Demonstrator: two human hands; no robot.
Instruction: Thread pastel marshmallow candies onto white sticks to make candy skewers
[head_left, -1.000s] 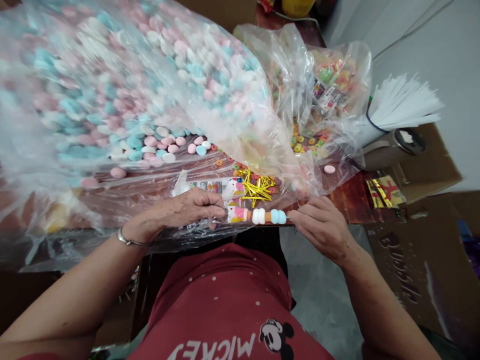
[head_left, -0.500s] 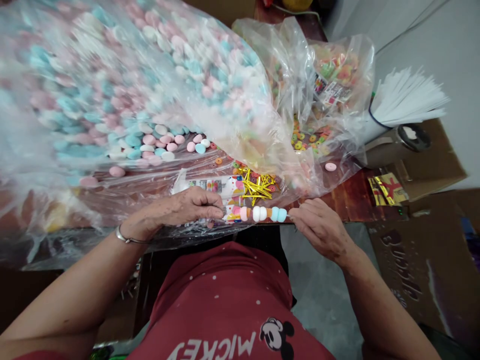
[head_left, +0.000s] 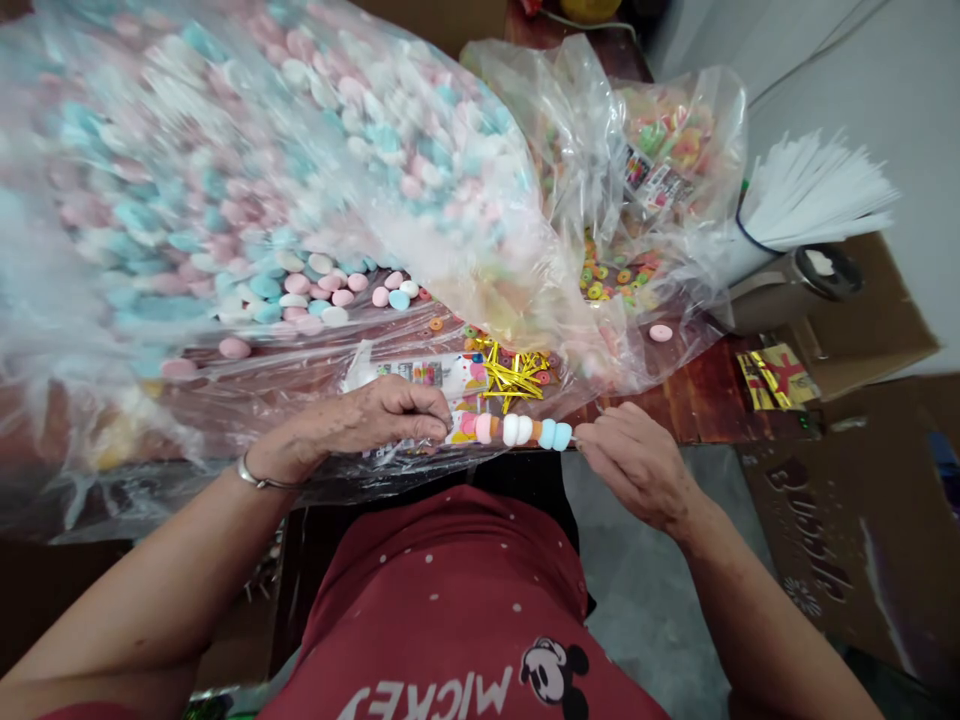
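Observation:
A marshmallow skewer (head_left: 517,430) runs level between my hands, with pink, white and blue marshmallows and orange pieces between the colours. My right hand (head_left: 634,460) is closed, its fingertips pinching the thin stick end beside the blue marshmallows. My left hand (head_left: 394,415) pinches the edge of a printed plastic bag (head_left: 457,432) at the skewer's pink end. Whether that end is inside the bag or over it is hard to make out. Just beyond the hands lies another printed bag (head_left: 427,372), along with a pile of gold twist ties (head_left: 514,373).
A large clear bag of marshmallows (head_left: 247,180) covers the table's left. Behind sits a bag of ring-shaped gummies (head_left: 671,130). White sticks (head_left: 817,195) stand in a container at right, near a dark cup (head_left: 795,285) and cardboard box (head_left: 885,310). One pink marshmallow (head_left: 661,333) lies loose.
The skewer has shifted slightly left and tilted a little, its blue end lower. My right hand moved slightly with it; my left hand stays nearly in place.

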